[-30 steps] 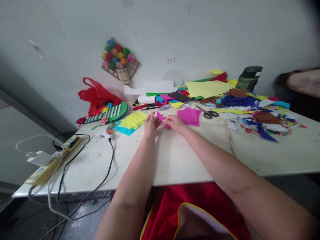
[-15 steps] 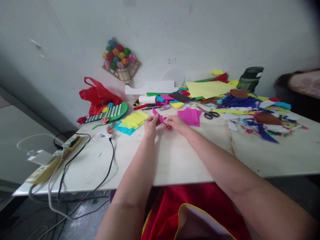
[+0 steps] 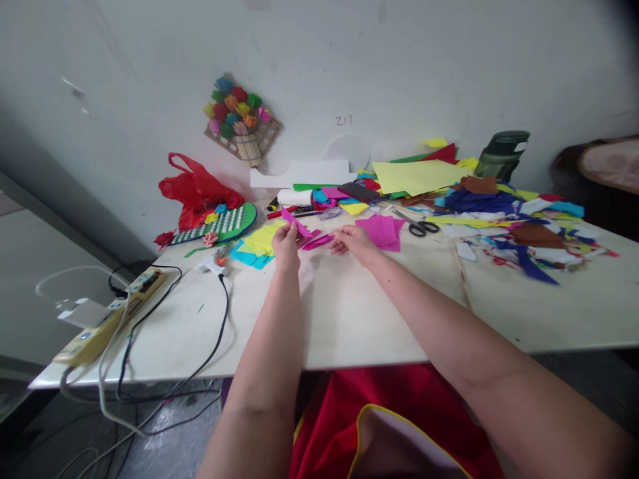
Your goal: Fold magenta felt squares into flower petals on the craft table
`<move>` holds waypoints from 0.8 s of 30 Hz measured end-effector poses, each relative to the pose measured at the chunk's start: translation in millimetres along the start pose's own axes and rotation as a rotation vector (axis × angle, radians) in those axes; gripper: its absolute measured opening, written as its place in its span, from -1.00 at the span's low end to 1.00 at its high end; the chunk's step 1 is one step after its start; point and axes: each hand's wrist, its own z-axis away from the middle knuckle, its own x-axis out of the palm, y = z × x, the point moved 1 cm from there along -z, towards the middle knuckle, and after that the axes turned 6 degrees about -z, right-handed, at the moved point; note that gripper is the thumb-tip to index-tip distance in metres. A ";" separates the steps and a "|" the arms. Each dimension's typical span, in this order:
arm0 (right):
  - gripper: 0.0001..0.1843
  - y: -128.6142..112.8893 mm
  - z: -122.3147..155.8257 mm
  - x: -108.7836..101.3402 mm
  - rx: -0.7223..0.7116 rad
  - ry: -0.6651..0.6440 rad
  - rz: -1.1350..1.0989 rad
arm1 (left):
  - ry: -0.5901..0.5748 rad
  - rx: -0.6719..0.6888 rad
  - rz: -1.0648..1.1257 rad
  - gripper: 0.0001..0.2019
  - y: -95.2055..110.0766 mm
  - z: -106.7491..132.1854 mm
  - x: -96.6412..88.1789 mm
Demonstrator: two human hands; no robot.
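My left hand [image 3: 286, 247] pinches a strip of magenta craft paper [image 3: 293, 221], its top corner sticking up past my fingers. My right hand [image 3: 355, 242] is closed on the right end of a narrow folded magenta strip [image 3: 318, 243] that stretches across the gap. Whether the two parts are one piece I cannot tell. Just behind my right hand lies a stack of magenta sheets [image 3: 380, 230]. Yellow sheets [image 3: 262, 237] on top of blue ones [image 3: 251, 258] are partly covered by my left hand.
Black scissors [image 3: 423, 229] lie right of the magenta stack, before a heap of coloured scraps [image 3: 529, 233]. A thin stick [image 3: 462, 276] rests on the table [image 3: 359, 319]. At left are a power strip [image 3: 112, 319], cables and a red plastic bag [image 3: 197, 193].
My left hand has moved left, over the edge of the yellow sheets. The gap between my hands has widened, and the magenta paper is now spread out between them.
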 end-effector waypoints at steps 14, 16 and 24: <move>-0.82 -4.5 4.0 -1.3 0.031 0.146 0.124 | 0.243 0.030 -0.701 -0.69 -5.3 -25.1 -38.0; -0.82 -3.6 3.2 -2.6 0.027 0.152 0.141 | 0.269 0.022 -0.879 -0.69 -4.3 -24.2 -41.3; -0.83 0.1 0.0 -4.5 0.025 0.166 0.204 | 0.225 -0.016 -1.203 -0.80 -2.9 -16.2 -42.9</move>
